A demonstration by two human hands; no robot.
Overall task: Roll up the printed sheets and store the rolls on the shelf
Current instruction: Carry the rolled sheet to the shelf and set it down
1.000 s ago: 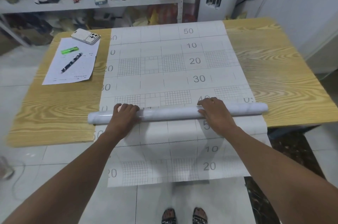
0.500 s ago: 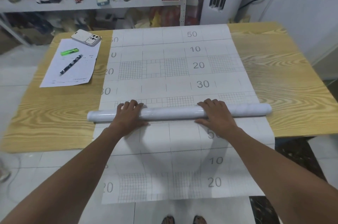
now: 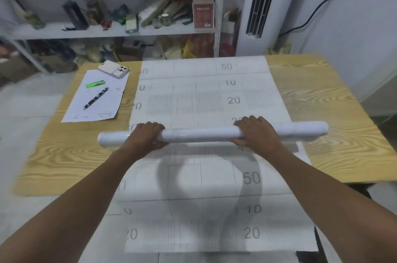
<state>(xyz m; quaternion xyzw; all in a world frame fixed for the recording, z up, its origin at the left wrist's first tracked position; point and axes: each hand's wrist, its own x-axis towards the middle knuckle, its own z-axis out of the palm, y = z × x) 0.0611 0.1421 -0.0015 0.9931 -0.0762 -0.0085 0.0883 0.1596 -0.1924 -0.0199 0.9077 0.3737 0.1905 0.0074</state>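
Roll [image 3: 199,134]: under my palms, now farther up the sheet [image 3: 206,176], past the 40 mark.
Left hand [image 3: 145,137]: fingers curled over it.
Right hand [image 3: 256,133]: likewise wrapped on it.
Shelf [image 3: 111,30]: well beyond my fingertips.

At the upper left of the wooden surface [image 3: 335,112] lies a small white paper [image 3: 94,108]. A green lighter [image 3: 95,84] and a dark pen [image 3: 95,98] rest on it, the pen slanted just below the lighter. A white phone [image 3: 114,69] lies camera-side up across the paper's far corner. A white standing air conditioner [image 3: 266,4] fills the upper right, a black cable [image 3: 318,9] beside it.
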